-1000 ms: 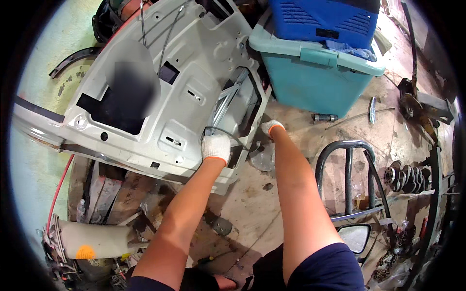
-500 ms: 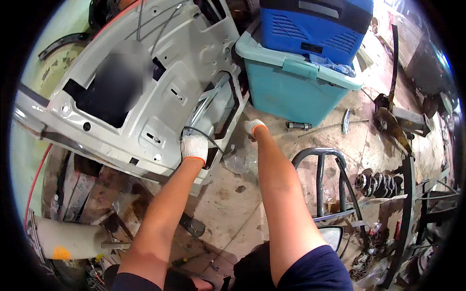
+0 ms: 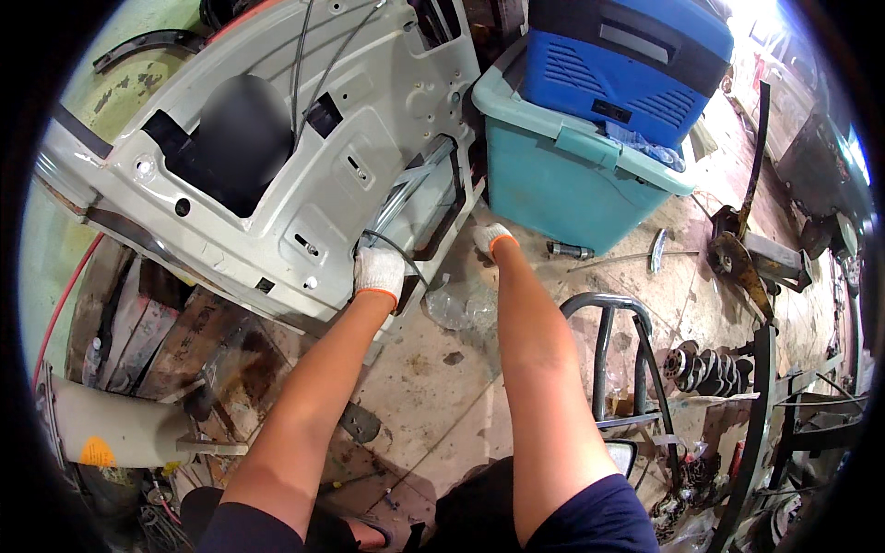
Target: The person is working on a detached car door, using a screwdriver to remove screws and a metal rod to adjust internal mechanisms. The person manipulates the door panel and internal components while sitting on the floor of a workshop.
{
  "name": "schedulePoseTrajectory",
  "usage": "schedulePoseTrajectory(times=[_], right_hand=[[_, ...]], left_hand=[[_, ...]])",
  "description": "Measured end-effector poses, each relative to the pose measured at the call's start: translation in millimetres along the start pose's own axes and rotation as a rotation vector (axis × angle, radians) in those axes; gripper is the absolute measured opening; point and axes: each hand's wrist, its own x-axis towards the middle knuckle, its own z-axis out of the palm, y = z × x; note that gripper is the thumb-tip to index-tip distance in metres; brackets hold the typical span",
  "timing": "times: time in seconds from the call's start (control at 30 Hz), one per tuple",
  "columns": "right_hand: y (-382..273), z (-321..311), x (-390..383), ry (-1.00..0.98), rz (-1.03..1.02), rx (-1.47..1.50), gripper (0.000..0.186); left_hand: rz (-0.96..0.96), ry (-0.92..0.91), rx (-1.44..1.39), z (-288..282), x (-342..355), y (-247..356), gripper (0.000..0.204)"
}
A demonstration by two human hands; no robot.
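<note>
A light grey car door (image 3: 313,198) lies with its inner panel up, full of cut-outs. My left hand (image 3: 379,270), in a white knit glove with an orange cuff, is closed at the opening in the door's near right part. A thin black cable (image 3: 396,247) arches over its knuckles, and silvery metal rails (image 3: 410,189) show in the opening just beyond. What its curled fingers grip is hidden. My right hand (image 3: 494,240), gloved alike, is closed just off the door's right edge, in front of the teal bin; its fingertips are out of sight.
A blue case (image 3: 608,83) sits on the lidded teal bin (image 3: 572,170). Clear plastic film (image 3: 449,309) lies on the floor between my arms. On the right are a bent black tube frame (image 3: 604,355), a coil spring (image 3: 705,369) and metal parts; wooden boards (image 3: 194,341) lie at left.
The whole view has shifted slightly, with the door and bin now farther right in it. Both hands keep about the same places beside the door.
</note>
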Motion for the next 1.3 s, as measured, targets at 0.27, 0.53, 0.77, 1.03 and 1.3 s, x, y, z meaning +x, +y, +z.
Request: schedulePoseTrajectory(times=[0.27, 0.53, 0.77, 1.03, 1.3], right_hand=[[7, 6, -4, -0.047, 0.013, -0.066, 0.037], [15, 20, 19, -0.124, -0.047, -0.05, 0.058], [6, 71, -26, -0.626, 0.277, 0.105, 0.083], [-19, 49, -42, -0.285, -0.035, -0.223, 0.063], [18, 32, 25, -0.175, -0.213, -0.432, 0.045]], left_hand=[[-0.017, -0.017, -0.038, 6, -3, -4, 0.016], [-0.025, -0.068, 0.036, 1, -4, -7, 0.017], [-0.048, 0.031, 0.022, 12, -10, -11, 0.018], [-0.013, 0.021, 0.02, -2, -2, 1, 0.018], [0.027, -0.017, -0.002, -18, 2, 7, 0.017]])
